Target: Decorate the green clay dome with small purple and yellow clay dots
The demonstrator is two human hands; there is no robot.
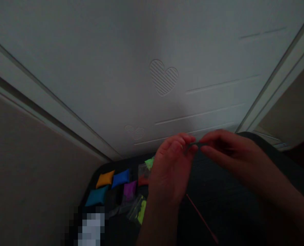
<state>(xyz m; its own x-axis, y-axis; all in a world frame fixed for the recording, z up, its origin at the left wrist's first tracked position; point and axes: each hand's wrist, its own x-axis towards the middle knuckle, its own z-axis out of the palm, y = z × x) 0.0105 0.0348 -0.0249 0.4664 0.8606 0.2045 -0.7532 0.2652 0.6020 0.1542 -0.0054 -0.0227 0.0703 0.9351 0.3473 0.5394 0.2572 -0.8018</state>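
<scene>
The picture is dark. My left hand [171, 167] and my right hand [222, 145] meet at their fingertips above a dark table [218, 191]. Both pinch a small dark strip [195, 145] held between them; I cannot make out what it is. A thin red stick or cord [202, 218] runs slantwise on the table below my left wrist. Left of my hands lie small coloured packets: orange [105, 178], blue [121, 177], teal [97, 196], purple [129, 190], red [143, 179] and bright green [149, 162].
A pale wall panel with an embossed striped heart [163, 77] rises behind the table. A second, smaller heart [134, 132] sits lower. A clear bag with yellow-green content [139, 210] lies near the front. A blurred pale patch [90, 229] is at the bottom left.
</scene>
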